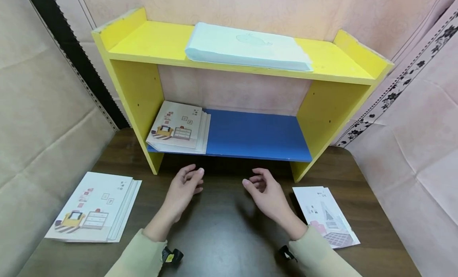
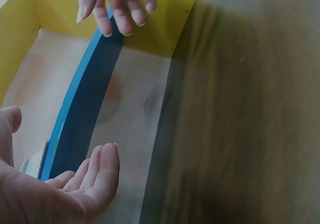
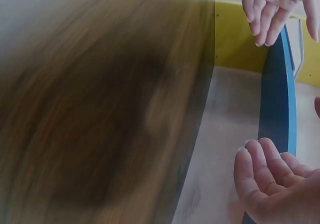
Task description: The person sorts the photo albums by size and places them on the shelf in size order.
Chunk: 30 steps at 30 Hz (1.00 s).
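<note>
Table point(image 1: 214, 239): dark brown wood grain, glossy at the centre, filling the lower part of the head view
Left on table: booklet stack point(image 1: 87, 207), slightly fanned, white covers with furniture drawings, lower left
Right on table: thin booklet pile point(image 1: 327, 217), slanted, pale cover with a triangular shape, lower right
Centre on table: yellow shelf unit point(image 1: 332, 110), standing upright
Blue shelf board point(image 1: 254, 134): fanned booklets point(image 1: 175, 126) at its left end
Yellow top board point(image 1: 164, 34): pale blue flat pack point(image 1: 247, 48), whale drawing upward, upper centre
</note>
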{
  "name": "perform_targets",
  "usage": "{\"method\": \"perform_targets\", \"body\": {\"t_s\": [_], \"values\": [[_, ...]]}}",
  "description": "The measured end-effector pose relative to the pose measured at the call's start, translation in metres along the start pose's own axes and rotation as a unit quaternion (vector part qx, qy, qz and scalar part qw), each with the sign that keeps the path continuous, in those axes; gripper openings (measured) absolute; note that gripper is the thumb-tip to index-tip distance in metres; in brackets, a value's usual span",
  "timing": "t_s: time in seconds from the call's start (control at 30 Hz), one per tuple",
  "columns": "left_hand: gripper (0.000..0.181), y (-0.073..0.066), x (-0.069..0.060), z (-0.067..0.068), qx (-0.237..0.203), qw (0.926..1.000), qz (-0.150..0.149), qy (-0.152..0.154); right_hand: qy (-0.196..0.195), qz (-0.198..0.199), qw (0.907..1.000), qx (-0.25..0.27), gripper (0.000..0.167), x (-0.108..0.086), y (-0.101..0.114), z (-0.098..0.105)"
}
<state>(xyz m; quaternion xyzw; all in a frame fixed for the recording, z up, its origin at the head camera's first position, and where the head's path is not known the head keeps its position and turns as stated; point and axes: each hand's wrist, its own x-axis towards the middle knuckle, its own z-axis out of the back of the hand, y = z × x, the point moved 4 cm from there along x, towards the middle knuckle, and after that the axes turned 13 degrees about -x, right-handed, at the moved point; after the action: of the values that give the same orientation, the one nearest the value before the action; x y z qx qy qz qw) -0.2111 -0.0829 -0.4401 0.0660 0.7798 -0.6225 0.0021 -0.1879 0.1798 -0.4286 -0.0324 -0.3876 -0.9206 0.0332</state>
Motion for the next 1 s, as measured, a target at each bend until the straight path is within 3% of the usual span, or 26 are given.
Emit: {"method": "perform_targets", "body": {"t_s": [0.27, 0.57, 0.83, 1.0], "values": [[0.075, 0.021, -0.010, -0.023, 0.026, 0.9994, 0.017, 0.017, -0.025, 0.003, 0.9978, -0.061, 0.059, -0.014, -0.026, 0.025], [0.077, 0.040, -0.022, -0.044, 0.081, 0.9951, 0.030, 0.050, -0.076, -0.025, 0.9921, -0.097, 0.061, -0.029, -0.073, 0.048], [0.079, 0.051, -0.029, -0.063, 0.071, 0.9929, 0.043, 0.086, -0.093, -0.081, 0.9843, -0.126, 0.064, -0.041, -0.104, 0.071], [0.079, 0.056, -0.032, -0.073, 0.075, 0.9902, 0.056, 0.104, -0.051, -0.157, 0.9663, -0.198, 0.081, -0.047, -0.129, 0.088]]}}
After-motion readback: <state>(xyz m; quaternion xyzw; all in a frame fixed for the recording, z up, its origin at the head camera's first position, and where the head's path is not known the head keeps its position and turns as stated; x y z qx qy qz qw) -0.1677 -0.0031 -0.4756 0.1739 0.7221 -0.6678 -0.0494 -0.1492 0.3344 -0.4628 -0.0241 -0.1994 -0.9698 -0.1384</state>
